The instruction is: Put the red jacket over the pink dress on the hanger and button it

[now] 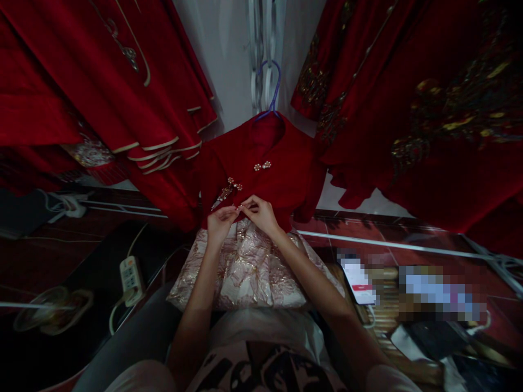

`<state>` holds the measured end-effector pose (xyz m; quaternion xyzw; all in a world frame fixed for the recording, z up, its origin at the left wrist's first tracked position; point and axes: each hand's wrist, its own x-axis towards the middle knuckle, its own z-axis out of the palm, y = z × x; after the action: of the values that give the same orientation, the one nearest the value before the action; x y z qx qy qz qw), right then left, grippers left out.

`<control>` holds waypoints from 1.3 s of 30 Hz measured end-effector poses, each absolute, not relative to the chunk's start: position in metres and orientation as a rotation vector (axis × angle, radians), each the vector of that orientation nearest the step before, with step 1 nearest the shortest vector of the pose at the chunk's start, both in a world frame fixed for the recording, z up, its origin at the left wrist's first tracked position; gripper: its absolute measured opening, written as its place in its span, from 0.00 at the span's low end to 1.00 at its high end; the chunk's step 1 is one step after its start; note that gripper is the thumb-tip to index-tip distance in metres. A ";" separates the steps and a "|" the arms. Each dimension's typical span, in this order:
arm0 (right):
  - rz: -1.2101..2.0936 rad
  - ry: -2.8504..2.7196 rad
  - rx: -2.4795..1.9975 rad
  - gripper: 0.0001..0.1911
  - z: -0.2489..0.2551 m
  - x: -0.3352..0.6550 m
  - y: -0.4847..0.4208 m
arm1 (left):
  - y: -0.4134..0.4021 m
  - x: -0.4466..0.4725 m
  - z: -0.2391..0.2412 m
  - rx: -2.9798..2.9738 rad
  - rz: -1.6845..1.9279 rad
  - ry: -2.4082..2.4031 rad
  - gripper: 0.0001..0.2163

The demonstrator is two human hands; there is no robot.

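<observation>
A small red dress (281,174) with a pale gold patterned skirt (249,267) hangs in front of me on a blue hanger (270,90). Pearl-like clasps (262,166) run down its front, another clasp (229,190) lower left. My left hand (220,220) and my right hand (259,212) meet at the waist of the dress. Both pinch a small fastening (240,207) between their fingertips, just below the lower clasp. Fingers of both hands are closed on it.
Large red embroidered garments (102,92) hang at left and more red garments (429,109) at right. A white power strip (131,277) with cable lies on the dark floor at left. A phone (357,280) lies at right beside blurred items. A coiled object (49,310) sits far left.
</observation>
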<state>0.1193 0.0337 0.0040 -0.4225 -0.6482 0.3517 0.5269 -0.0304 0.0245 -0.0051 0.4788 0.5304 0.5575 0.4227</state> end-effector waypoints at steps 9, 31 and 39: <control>0.770 -1.588 -1.050 0.03 0.006 0.117 0.033 | 0.030 -0.037 -0.012 1.398 1.385 1.374 0.11; 0.762 -1.518 -1.186 0.14 0.003 0.156 0.021 | 0.028 -0.049 -0.012 1.583 1.419 1.462 0.08; 1.070 -1.503 -1.082 0.14 -0.019 0.137 0.024 | 0.015 -0.033 -0.007 1.953 1.303 1.507 0.09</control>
<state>0.1373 0.0242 -0.0189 -0.4437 -0.6162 0.4387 0.4806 -0.0327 0.0150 -0.0068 0.6891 0.5319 0.4600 0.1750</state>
